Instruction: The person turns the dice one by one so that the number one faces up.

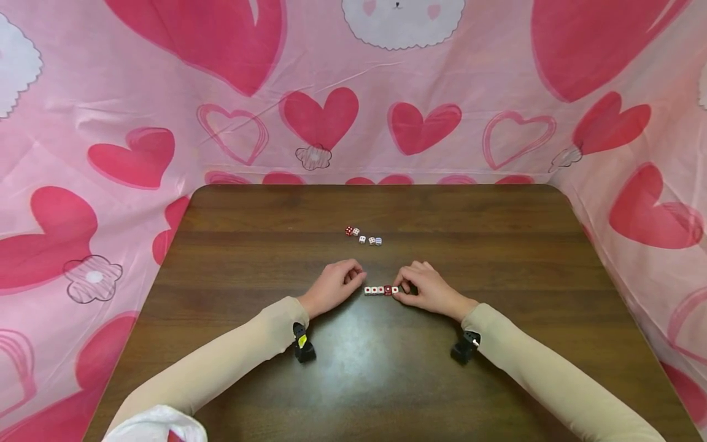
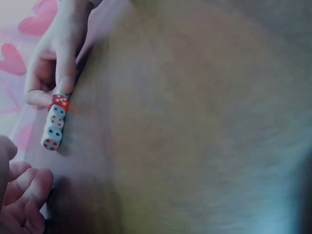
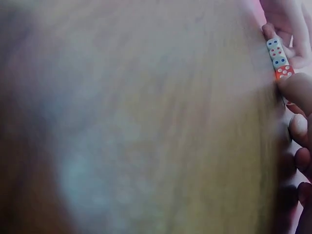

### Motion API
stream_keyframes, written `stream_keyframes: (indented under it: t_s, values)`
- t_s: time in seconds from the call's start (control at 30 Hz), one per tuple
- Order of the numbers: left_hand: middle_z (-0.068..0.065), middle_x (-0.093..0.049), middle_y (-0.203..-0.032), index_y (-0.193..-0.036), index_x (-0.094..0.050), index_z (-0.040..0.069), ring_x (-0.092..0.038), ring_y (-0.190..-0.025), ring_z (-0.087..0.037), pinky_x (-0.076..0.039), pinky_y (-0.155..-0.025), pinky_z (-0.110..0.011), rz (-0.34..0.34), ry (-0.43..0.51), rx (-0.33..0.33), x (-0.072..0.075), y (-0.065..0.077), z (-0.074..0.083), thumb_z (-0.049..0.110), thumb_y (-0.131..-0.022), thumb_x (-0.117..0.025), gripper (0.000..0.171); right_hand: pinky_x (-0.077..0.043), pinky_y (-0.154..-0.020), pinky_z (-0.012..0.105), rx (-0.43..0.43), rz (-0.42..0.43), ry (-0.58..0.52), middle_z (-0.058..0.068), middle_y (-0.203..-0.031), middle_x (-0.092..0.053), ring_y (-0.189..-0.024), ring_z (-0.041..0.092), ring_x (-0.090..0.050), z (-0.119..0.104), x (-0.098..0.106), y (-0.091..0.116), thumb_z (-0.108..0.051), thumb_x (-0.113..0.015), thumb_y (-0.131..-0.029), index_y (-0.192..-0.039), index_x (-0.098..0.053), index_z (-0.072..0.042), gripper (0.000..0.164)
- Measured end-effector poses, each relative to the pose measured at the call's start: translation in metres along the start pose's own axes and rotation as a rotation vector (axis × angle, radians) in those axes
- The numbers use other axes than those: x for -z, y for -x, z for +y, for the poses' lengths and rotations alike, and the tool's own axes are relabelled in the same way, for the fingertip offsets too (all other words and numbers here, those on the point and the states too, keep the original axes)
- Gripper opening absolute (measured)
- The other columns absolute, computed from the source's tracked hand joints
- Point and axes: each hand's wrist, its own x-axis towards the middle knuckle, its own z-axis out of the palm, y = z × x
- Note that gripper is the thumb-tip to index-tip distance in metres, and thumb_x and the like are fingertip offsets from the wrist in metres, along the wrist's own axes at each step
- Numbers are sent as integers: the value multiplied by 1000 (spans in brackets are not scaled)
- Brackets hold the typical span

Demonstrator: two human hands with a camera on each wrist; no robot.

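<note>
A straight row of several white dice (image 1: 374,291) and one red die (image 1: 388,290) lies on the table in front of me, each with a single red dot on top. My right hand (image 1: 429,291) pinches the white die (image 1: 394,290) at the row's right end between thumb and forefinger. That end die is mostly hidden by the thumb in the left wrist view, beside the red die (image 2: 59,101). Off the left end of the row, my left hand (image 1: 333,286) rests with fingers loosely curled, holding nothing. In the right wrist view it shows behind the dice (image 3: 276,51).
Farther back on the brown wooden table (image 1: 265,215) lies a loose group of dice: another red die (image 1: 349,231) and several white dice (image 1: 362,239). Pink cloth with hearts (image 1: 425,126) hangs around the table's back and sides.
</note>
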Motion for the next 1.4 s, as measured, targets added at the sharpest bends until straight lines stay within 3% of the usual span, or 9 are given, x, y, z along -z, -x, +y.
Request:
stream_keyframes:
  t_s: [0.17,0.43,0.6,0.7,0.87,1.1,1.4]
  values:
    - [0,-66,-89,-101,-71,11,-59,-78,-12,-51,-75,-32,59,-80,18,3,-17,-1,15,-102,-66,6,-31,-79,34,-18,-27,4,-16,-75,-47,-77,6,-39,0,2,-2,-26,-82,-90,-94,-63,-23,19]
    - [-5,-65,-92,-107,-67,7,-61,-84,-19,-52,-79,-38,149,-98,65,5,-48,-10,11,-102,-66,7,-30,-77,32,-33,-41,13,-18,-74,-48,-74,3,-36,-1,1,-2,-27,-81,-91,-94,-63,-25,18]
    - [-6,-65,-92,-119,-64,6,-62,-84,-22,-52,-80,-40,127,-116,92,6,-60,-14,13,-102,-66,18,-29,-77,32,-40,-40,3,-17,-74,-48,-74,4,-36,-4,3,-1,-27,-82,-91,-93,-63,-24,19]
    - [-7,-66,-94,-124,-63,5,-63,-85,-22,-53,-81,-42,96,-142,95,6,-64,-14,13,-103,-65,23,-29,-77,32,-41,-40,8,-17,-74,-48,-75,4,-36,-3,3,-1,-28,-82,-91,-93,-63,-24,19]
    - [-8,-67,-91,-120,-65,4,-63,-83,-23,-54,-80,-41,85,-152,115,5,-67,-16,14,-103,-64,19,-30,-78,33,-28,-32,14,-18,-74,-47,-75,4,-37,0,1,-1,-29,-82,-91,-94,-63,-25,19]
    - [-8,-69,-89,-111,-66,5,-64,-80,-22,-53,-77,-39,109,-104,143,5,-68,-19,17,-104,-64,14,-30,-77,33,-21,-31,16,-18,-73,-47,-74,4,-37,1,1,-2,-28,-82,-90,-93,-63,-25,19]
    - [-5,-63,-83,-108,-63,5,-58,-76,-18,-48,-73,-31,42,-80,173,10,-67,-20,13,-98,-71,15,-29,-77,32,-26,-27,15,-18,-74,-47,-74,4,-36,2,-1,-2,-27,-81,-91,-93,-62,-25,19]
